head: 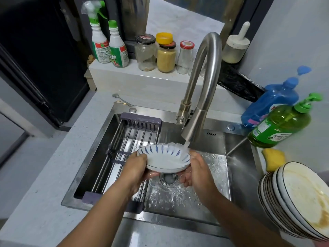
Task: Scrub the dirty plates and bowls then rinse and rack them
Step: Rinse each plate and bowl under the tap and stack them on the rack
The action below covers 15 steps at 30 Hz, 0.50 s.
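While water runs from the tap, these lines go from the sink's left side to its right.
Rack: a drying rack (124,148) of metal bars spans the left half of the sink (236,157), front edge to back edge.
Left hand: the left hand (137,168) grips the bowl's left rim, thumb on top, fingers curled underneath.
Bowl: a white bowl with blue stripes (160,159) is held tilted over the drain, between both hands, its right side under the stream.
Faucet: a steel gooseneck faucet (201,86) rises from the sink's back edge and pours onto the bowl.
Right hand: the right hand (197,170) cups the bowl's right rim, fingers bent beneath it.
Dirty stack: a stack of dirty plates (299,202) stands by the sink's front right corner, behind it a yellow sponge (273,159).
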Available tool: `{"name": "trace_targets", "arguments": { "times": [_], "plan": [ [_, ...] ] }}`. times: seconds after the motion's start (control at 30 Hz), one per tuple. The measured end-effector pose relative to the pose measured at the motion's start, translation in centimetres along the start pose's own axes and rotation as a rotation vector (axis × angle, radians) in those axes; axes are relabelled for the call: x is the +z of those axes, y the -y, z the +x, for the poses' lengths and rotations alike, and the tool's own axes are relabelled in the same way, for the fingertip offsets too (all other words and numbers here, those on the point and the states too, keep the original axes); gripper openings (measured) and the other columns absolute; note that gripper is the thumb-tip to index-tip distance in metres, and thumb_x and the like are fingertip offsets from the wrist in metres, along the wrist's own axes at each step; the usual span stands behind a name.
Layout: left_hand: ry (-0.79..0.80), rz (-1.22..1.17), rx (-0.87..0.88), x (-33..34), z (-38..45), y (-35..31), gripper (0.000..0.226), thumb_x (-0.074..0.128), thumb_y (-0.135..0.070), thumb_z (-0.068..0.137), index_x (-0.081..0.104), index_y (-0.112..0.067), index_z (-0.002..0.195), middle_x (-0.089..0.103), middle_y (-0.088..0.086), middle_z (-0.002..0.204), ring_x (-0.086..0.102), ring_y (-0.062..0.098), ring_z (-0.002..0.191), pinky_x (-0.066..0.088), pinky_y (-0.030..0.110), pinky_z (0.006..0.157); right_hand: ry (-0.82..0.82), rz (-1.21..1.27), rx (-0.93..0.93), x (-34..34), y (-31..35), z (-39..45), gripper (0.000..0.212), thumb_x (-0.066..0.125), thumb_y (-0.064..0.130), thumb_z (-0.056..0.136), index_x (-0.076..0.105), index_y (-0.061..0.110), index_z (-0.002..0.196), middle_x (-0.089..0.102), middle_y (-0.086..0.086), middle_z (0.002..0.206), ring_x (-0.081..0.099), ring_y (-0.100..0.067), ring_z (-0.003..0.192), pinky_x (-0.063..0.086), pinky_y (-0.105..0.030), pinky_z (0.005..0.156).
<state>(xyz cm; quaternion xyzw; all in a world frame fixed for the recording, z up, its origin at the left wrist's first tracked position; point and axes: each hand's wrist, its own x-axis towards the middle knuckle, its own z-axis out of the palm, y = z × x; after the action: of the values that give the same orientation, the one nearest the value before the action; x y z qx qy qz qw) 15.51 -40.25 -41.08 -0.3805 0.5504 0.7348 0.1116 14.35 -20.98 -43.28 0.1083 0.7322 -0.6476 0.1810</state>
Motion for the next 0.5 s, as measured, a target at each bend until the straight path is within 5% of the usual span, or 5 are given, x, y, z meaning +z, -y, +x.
{"name": "trace_targets", "arguments": {
  "times": [0.1, 0.2, 0.43, 0.5],
  "plan": [
    [0.027, -0.025, -0.090, -0.8, -0.1, -1.5, 0.031, 0.031, -0.008, 0.108, 0.062, -0.004, 0.106, 0.072, 0.018, 0.097, 0.071, 0.030, 0.087, 0.064, 0.035, 0.056, 0.025, -0.141, -0.209, 0.6, -0.3, -2.3, 0.046, 0.036, 0.006, 0.106, 0.048, 0.038, 0.137, 0.063, -0.003, 0.094, 0.064, -0.026, 0.069, 0.057, -0.038, 0.054],
    [0.032, -0.016, -0.177, -2.4, 0.5, -2.9, 0.031, 0.034, -0.012, 0.108, 0.062, 0.001, 0.105, 0.070, 0.021, 0.095, 0.070, 0.029, 0.081, 0.062, 0.034, 0.049, 0.067, -0.202, -0.290, 1.8, -0.3, -3.6, 0.048, 0.057, 0.017, 0.102, 0.046, 0.037, 0.144, 0.062, 0.002, 0.091, 0.066, -0.033, 0.083, 0.059, -0.050, 0.067],
    [0.098, -0.251, -0.285, -6.3, 1.4, -3.6, 0.047, 0.051, -0.038, 0.104, 0.055, 0.002, 0.129, 0.063, 0.025, 0.104, 0.071, 0.036, 0.078, 0.060, 0.037, 0.045, -0.017, -0.063, -0.339, 6.4, 0.8, -2.6, 0.026, 0.076, 0.027, 0.090, 0.065, 0.038, 0.111, 0.048, 0.007, 0.075, 0.053, -0.012, 0.063, 0.053, -0.034, 0.055],
    [0.181, -0.350, -0.260, -7.5, 1.7, -3.6, 0.064, 0.059, -0.053, 0.097, 0.055, 0.002, 0.131, 0.063, 0.025, 0.113, 0.073, 0.040, 0.083, 0.064, 0.045, 0.056, -0.042, -0.043, -0.336, 7.3, 1.4, -2.2, 0.023, 0.075, 0.028, 0.090, 0.065, 0.033, 0.110, 0.052, 0.012, 0.076, 0.055, -0.007, 0.063, 0.048, -0.024, 0.053]
  ]
}}
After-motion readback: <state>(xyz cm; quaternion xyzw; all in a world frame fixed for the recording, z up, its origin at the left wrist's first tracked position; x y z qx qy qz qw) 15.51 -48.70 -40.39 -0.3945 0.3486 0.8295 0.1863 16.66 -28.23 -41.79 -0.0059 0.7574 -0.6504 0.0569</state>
